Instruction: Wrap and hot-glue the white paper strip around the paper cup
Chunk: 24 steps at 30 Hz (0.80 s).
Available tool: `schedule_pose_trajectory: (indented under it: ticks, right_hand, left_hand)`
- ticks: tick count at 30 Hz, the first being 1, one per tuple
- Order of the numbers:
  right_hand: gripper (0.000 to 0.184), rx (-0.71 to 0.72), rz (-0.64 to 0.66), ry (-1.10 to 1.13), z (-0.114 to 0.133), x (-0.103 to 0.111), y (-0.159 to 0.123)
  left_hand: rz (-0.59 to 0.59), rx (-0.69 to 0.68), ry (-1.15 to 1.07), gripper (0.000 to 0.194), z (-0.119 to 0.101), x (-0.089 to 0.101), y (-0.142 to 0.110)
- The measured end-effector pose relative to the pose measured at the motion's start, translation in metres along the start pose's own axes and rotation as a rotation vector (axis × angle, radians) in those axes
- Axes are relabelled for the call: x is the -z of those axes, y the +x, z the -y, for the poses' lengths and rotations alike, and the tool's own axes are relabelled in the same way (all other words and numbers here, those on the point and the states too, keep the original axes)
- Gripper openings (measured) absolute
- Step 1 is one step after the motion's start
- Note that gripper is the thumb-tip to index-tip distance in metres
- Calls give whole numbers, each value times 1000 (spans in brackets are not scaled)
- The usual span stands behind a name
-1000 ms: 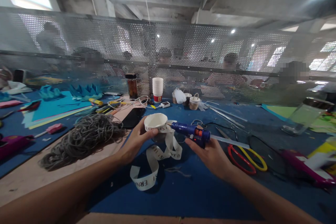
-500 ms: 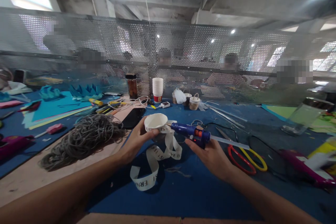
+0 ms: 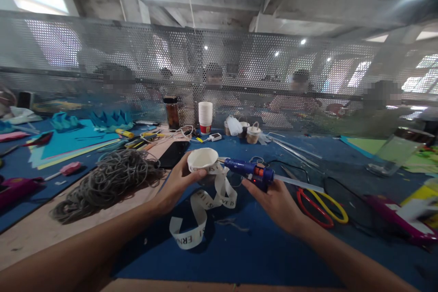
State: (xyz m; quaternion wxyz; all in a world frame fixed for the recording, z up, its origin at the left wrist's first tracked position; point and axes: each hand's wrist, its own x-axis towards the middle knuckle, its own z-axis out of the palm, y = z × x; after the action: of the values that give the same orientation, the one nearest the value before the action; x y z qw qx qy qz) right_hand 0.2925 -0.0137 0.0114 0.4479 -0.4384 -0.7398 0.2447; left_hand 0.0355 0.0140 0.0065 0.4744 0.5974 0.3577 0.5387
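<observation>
The left hand (image 3: 179, 180) grasps a small, round, white cup (image 3: 201, 157) by its left side, thumb across the near face just under the rim. A white fabric ribbon printed with dark capital letters (image 3: 186, 240) runs along the cup's outside by the thumb; its loose length hangs from the cup's right side and curls down onto the table below the grip.

The right hand (image 3: 275, 198) is wrapped around the handle of a blue plastic glue gun with an orange patch (image 3: 244, 169), its nozzle pointing left at the cup's right side, where the ribbon leaves it; whether the tip touches I cannot tell. A translucent glue stick (image 3: 297, 183) juts from the gun's back end, above the right hand.

Just right of that hand lie scissors with one red and one yellow handle (image 3: 303, 210). Left of the left hand sits a tangled heap of grey yarn (image 3: 109, 182), with a flat black phone (image 3: 174, 154) just behind the cup grip. Farther beyond the hands stand a stack of white paper cups (image 3: 205, 116) and a dark-lidded jar of brown contents (image 3: 172, 113), before a perforated grey metal screen (image 3: 236, 64).
</observation>
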Motion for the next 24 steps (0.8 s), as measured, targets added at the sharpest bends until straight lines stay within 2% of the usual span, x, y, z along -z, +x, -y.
schedule_pose_trajectory:
  ticks: [7, 15, 24]
  right_hand:
    - [29, 12, -1, -5, -3, -1, 1]
    - [35, -52, 2, -70, -2, 2, 0]
    - [32, -28, -7, -49, -4, 2, 2]
  left_hand:
    - [-13, -2, -13, 49, 1, 0, 1]
    - [7, 20, -28, 48, -2, -1, 0]
    - [27, 32, -29, 53, 3, 1, 0]
